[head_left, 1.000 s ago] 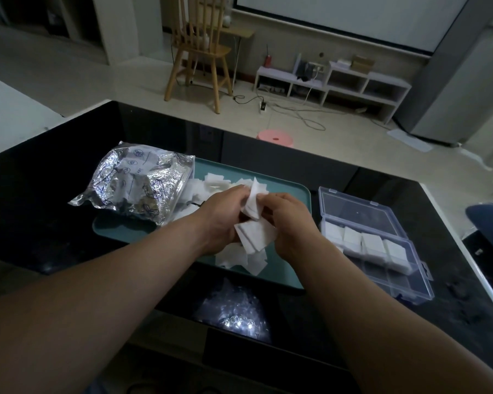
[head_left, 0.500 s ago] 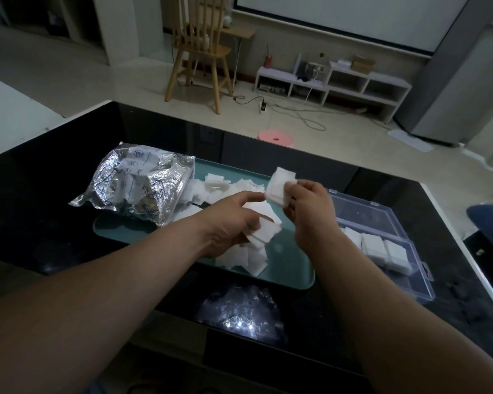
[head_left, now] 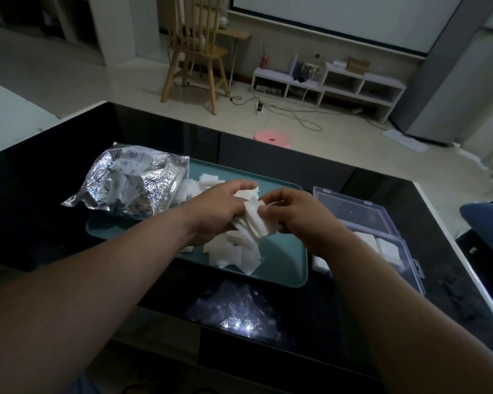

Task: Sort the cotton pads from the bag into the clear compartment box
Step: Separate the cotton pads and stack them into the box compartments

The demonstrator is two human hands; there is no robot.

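Note:
Over a teal tray (head_left: 285,268), my left hand (head_left: 217,209) grips a small stack of white cotton pads (head_left: 254,220). My right hand (head_left: 293,214) pinches the top pad of that stack from the right. More loose pads (head_left: 231,251) lie on the tray below my hands. A crinkled silver foil bag (head_left: 131,186) rests on the tray's left end with pads spilling from its mouth. The clear compartment box (head_left: 382,240) stands open to the right of the tray; white pads (head_left: 387,248) fill its near compartments, partly hidden by my right forearm.
Everything sits on a glossy black table (head_left: 40,200) whose right edge runs near the box. A clear crumpled plastic wrapper (head_left: 236,311) lies in front of the tray. Beyond the table are a pink stool (head_left: 271,139), a wooden chair (head_left: 195,52) and a low white shelf (head_left: 325,83).
My right hand had lifted a pad up and to the right toward the box half a second ago; it is now back at the stack in my left hand, pinching another pad.

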